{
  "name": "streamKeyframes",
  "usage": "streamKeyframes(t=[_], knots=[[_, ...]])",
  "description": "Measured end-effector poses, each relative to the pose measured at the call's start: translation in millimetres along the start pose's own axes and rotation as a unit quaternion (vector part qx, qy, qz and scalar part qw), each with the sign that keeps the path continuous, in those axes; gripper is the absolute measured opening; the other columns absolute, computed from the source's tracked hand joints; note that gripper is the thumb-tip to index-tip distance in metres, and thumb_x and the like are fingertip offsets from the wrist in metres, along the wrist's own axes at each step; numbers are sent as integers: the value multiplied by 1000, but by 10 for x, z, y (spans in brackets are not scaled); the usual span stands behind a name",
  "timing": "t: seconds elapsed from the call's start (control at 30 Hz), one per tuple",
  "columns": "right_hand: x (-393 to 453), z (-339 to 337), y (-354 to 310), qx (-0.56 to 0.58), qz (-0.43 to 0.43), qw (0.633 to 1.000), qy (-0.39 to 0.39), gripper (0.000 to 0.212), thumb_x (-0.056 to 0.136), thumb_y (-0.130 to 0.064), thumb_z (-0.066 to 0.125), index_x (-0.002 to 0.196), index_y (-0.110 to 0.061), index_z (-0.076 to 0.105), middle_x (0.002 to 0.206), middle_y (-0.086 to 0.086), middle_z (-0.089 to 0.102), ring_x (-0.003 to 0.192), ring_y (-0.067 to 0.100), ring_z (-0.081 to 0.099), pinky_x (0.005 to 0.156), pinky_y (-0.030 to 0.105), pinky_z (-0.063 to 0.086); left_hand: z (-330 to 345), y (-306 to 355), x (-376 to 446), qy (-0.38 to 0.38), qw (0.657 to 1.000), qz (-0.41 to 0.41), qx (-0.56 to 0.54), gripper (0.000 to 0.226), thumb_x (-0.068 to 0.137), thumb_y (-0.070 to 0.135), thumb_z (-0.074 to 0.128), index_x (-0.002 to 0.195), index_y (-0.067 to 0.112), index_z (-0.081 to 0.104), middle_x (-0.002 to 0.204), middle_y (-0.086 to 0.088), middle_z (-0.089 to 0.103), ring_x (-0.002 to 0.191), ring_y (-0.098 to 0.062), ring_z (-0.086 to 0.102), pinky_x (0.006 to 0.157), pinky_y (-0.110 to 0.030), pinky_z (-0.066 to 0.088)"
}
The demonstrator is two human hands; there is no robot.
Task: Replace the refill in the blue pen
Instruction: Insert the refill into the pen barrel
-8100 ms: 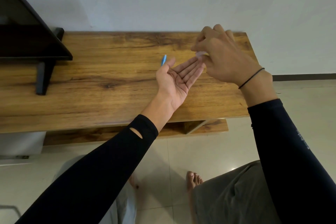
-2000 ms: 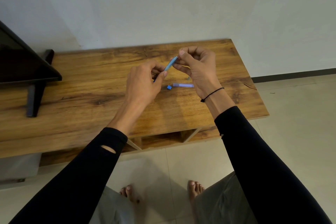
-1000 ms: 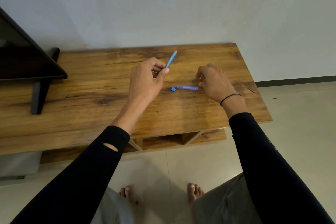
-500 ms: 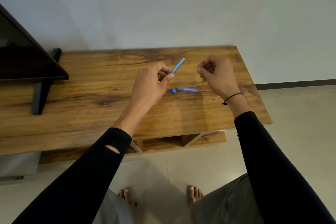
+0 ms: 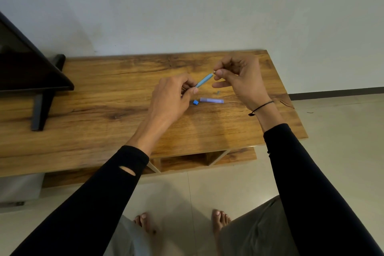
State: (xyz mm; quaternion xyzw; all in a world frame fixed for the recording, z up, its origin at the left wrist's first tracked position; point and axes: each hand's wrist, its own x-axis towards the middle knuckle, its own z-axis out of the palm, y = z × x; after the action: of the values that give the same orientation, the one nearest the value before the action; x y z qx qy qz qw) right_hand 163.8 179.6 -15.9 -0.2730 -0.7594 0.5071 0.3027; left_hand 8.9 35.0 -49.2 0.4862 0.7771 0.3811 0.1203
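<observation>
Table: long wooden top [image 5: 104, 127] with dark grain and knots, set against the wall; an open shelf [image 5: 187, 161] shows under its front edge.
Room: plain pale wall [image 5: 187, 6], dark skirting at right, glossy pale floor tiles [image 5: 332, 131]; bare feet below.
Left end: black screen [image 5: 25, 68] on a dark leg.
Writing: none readable anywhere.
Pen barrel: light blue [image 5: 204, 80], tilted up to the right, above the table.
Left hand: [image 5: 172, 97] pinches the barrel's lower end.
Right hand: [image 5: 241, 81] fingertips pinched at the barrel's upper tip on something small and pale; what it is, cannot tell.
On table: purple tube [image 5: 211, 100], blue cap [image 5: 195, 102] just beside it, a tiny grey piece [image 5: 218, 92] near.
Wrist: black band [image 5: 260, 107] on the right.
</observation>
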Motion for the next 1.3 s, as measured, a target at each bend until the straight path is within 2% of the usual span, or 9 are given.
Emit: streamKeyframes(t=[0.27, 0.47, 0.6, 0.7, 0.9, 1.03, 1.13, 1.2, 1.3], knots=[[1, 15, 23, -10, 8, 1000, -16, 11, 95, 10, 68, 97, 0, 73, 95, 25, 70, 85, 22, 77, 73, 40, 67, -9, 31, -5, -4, 1000, 0, 11, 13, 97, 26, 79, 109, 24, 80, 98, 14, 78, 88, -6, 74, 86, -39, 66], [-2, -6, 39, -50, 7, 998, -34, 9, 94, 7, 71, 98, -1, 73, 90, 11, 71, 83, 18, 75, 75, 40, 68, -14, 43, -11, -6, 1000, 0, 24, 13, 97, 25, 79, 110, 24, 80, 99, 11, 80, 88, -7, 73, 85, -40, 65], [-6, -46, -9, -123, 5, 991, -51, 25, 90, 3, 77, 108, -7, 62, 87, 9, 75, 78, 16, 77, 70, 32, 66, -22, 70, -22, -14, 998, 9, 67, 13, 98, 26, 78, 110, 21, 79, 102, 7, 82, 92, -10, 74, 84, -35, 61], [-17, -39, -27, -136, 12, 989, -49, 28, 88, 5, 78, 106, -7, 61, 81, 8, 76, 74, 17, 78, 68, 36, 67, -28, 83, -38, -11, 995, 16, 100, 13, 99, 26, 77, 110, 20, 79, 102, 5, 81, 93, -13, 74, 79, -30, 53], [-44, 54, -26, -82, 48, 995, -11, 25, 87, 7, 79, 103, -4, 64, 81, 12, 74, 76, 21, 78, 68, 38, 68, -32, 38, -51, 4, 995, 19, 100, 12, 98, 25, 78, 108, 19, 79, 99, 3, 82, 91, -20, 76, 83, -46, 63], [-15, 37, 12, -16, 64, 998, 10, 30, 91, 9, 73, 117, -2, 63, 92, 15, 76, 86, 25, 79, 75, 36, 67, -65, 39, -23, 38, 998, 6, 49, 8, 97, 23, 79, 104, 20, 79, 98, 6, 82, 89, -14, 76, 83, -45, 64], [1, 6, 130, -153, 52, 987, 24, 34, 92, 8, 69, 116, -16, 67, 101, 5, 72, 89, 17, 72, 77, 32, 65, -78, 47, -1, 30, 999, -12, 29, 11, 98, 21, 78, 108, 19, 79, 101, 8, 80, 88, -7, 72, 88, -37, 65], [-21, 9, 228, -285, 35, 958, -7, 37, 91, 8, 69, 114, -22, 68, 107, 1, 67, 87, 12, 64, 77, 30, 60, -73, 53, -2, 20, 999, -12, 33, 12, 98, 20, 77, 110, 19, 78, 99, 13, 75, 88, -5, 70, 89, -34, 64], [-67, 72, 341, -395, 19, 916, -72, 36, 90, 2, 73, 117, -21, 68, 110, 0, 61, 92, 15, 58, 78, 39, 57, -52, 69, -4, 12, 999, -15, 36, 12, 98, 20, 76, 110, 20, 78, 102, 9, 77, 89, -5, 69, 91, -34, 64]])
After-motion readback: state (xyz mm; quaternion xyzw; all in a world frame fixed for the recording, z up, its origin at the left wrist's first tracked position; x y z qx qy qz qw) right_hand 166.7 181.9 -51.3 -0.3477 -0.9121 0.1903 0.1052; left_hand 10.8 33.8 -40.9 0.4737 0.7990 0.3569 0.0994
